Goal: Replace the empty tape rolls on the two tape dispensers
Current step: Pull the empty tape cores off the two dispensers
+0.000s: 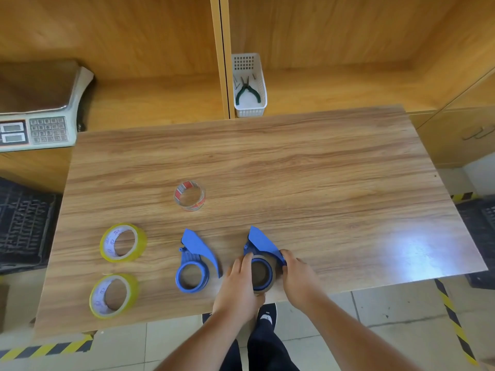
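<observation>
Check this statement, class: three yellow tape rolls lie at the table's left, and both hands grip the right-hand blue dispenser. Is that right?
Not quite. The head view shows two yellow tape rolls at the table's left, not three. The rest stands: the left hand and right hand both grip the right-hand blue dispenser.

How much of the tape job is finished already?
About a quarter. The left dispenser has a bare hub, and an empty core lies behind it, so its old roll looks removed. Both hands, left hand and right hand, grip the right dispenser, whose empty brown core is still on. Both yellow tape rolls lie untouched, still to be fitted.
</observation>
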{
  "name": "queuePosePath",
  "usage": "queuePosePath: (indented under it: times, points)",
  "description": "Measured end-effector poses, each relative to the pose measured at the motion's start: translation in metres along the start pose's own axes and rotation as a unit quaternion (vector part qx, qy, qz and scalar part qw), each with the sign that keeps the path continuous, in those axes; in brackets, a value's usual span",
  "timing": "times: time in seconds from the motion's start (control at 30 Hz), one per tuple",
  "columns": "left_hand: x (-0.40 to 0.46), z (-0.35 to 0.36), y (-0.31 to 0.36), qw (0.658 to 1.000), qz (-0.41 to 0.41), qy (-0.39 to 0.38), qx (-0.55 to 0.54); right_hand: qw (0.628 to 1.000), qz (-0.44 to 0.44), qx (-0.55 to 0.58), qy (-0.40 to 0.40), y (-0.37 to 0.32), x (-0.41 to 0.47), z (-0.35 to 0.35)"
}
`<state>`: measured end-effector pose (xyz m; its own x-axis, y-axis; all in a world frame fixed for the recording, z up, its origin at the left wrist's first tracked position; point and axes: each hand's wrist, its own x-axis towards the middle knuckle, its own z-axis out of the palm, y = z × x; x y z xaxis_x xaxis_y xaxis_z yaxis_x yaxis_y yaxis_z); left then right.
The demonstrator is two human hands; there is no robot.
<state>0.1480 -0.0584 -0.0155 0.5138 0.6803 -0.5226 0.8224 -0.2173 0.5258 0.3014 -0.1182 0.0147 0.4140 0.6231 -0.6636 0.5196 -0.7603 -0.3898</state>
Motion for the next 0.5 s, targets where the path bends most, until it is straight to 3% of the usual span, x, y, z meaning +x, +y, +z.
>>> queuePosePath:
  times: [0.27, 0.5]
  points:
    - [-0.013, -0.015, 0.013, 0.999, 0.023, 0.027, -0.003, 0.996, -0.005, 0.068, 0.05, 0.002, -0.002, 0.0]
    - [-0.013, -0.041, 0.024, 0.995, 0.066, 0.07, -0.016, 0.995, -0.01, 0.026, 0.101, -0.008, 0.006, -0.015]
